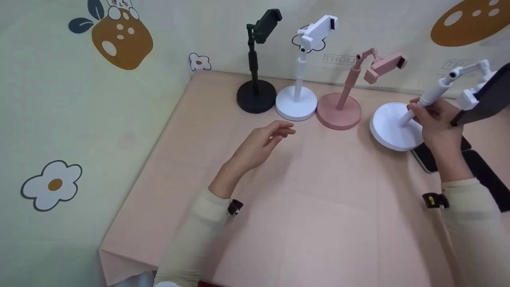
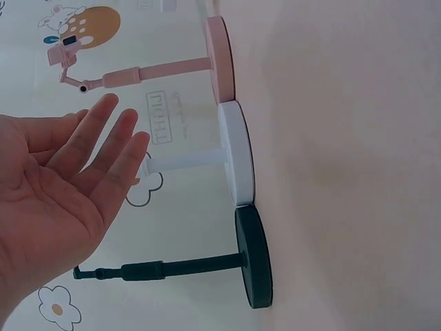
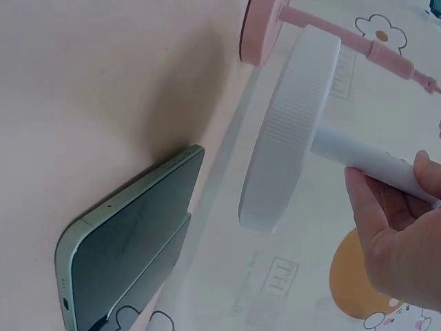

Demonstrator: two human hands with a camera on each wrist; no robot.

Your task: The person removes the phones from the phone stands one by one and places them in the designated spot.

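Note:
My right hand [image 1: 443, 127] grips the pole of a white phone stand [image 1: 392, 127] at the right of the head view. In the right wrist view, this stand's round ribbed base [image 3: 289, 131] is raised off the table and tilted. A dark phone [image 1: 486, 97] appears to sit in its clamp, cut off by the frame edge. My left hand [image 1: 259, 145] hovers above the table with loosely bent fingers, holding nothing. Nearest to it are the bases of another white phone stand [image 1: 297, 103] and a pink phone stand [image 1: 338, 111]; left of these stands a black phone stand [image 1: 256, 96].
Dark phones lie flat on the table near my right forearm, one [image 1: 426, 157] partly under the hand and another [image 1: 488, 179] beside it. A pink cloth [image 1: 318, 223] covers the table. Behind the upright stands hangs a printed backdrop [image 1: 223, 36].

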